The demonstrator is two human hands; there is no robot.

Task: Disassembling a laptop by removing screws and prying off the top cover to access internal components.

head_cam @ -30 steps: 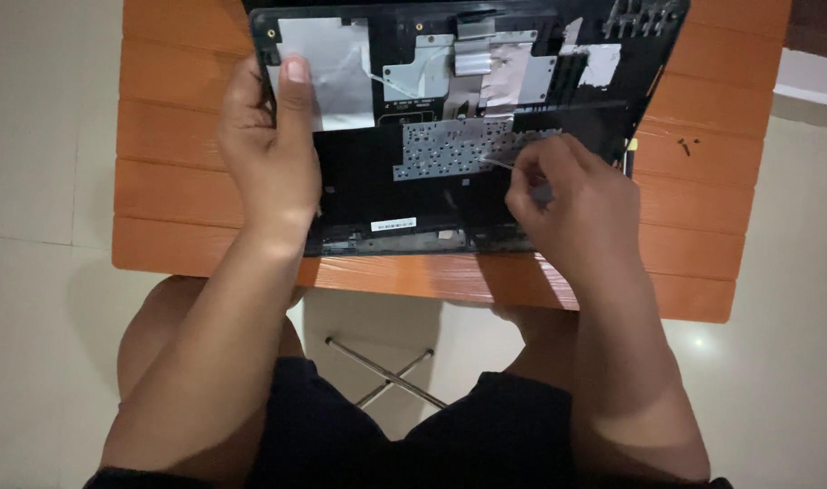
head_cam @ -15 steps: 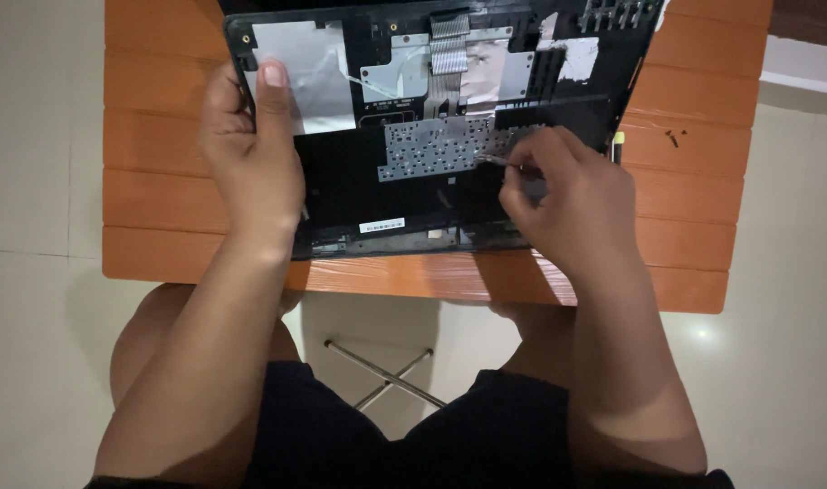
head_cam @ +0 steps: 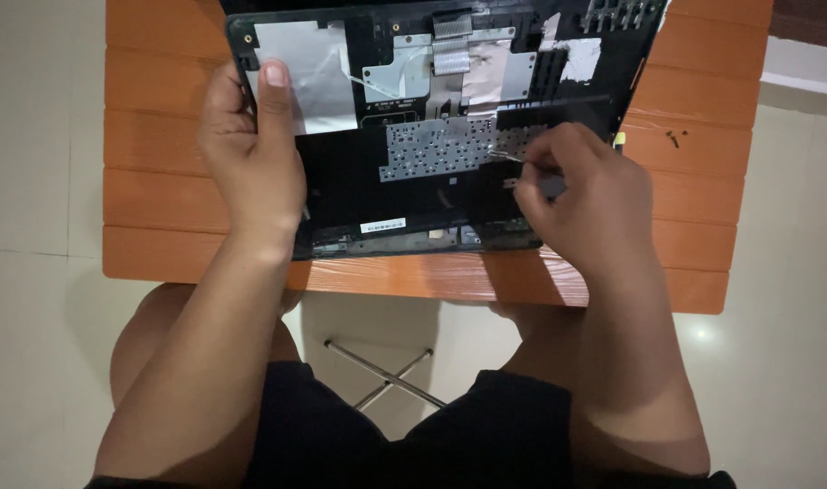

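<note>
Black laptop shell [head_cam: 413,195] with silver foil patches [head_cam: 309,72], on an orange slatted table [head_cam: 160,181], pale floor tiles [head_cam: 33,299].
</note>
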